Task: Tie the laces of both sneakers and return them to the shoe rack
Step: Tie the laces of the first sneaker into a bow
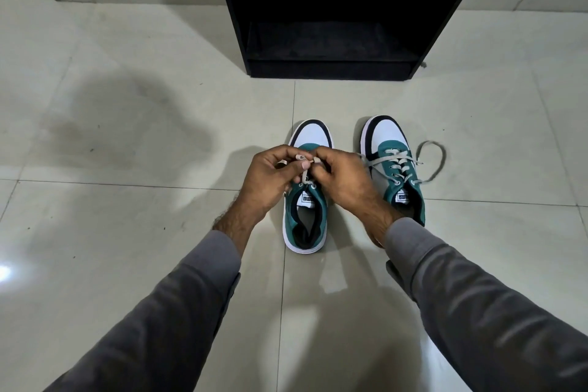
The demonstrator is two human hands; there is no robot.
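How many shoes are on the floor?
2. The left sneaker sits under both hands, which are working its laces. The right sneaker stands beside it, laces loose on the tiles. The shoe rack beyond looks dark, so more could be hidden.

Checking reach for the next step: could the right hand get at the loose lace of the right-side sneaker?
Probably yes: the loose lace lies open on the floor just beyond the right hand, with nothing between, though that hand is pinching the other sneaker's lace.

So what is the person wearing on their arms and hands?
Both arms wear long grey sleeves: the left sleeve and the right sleeve end at the wrists. The left hand and right hand are bare, with no gloves, rings or watch showing.
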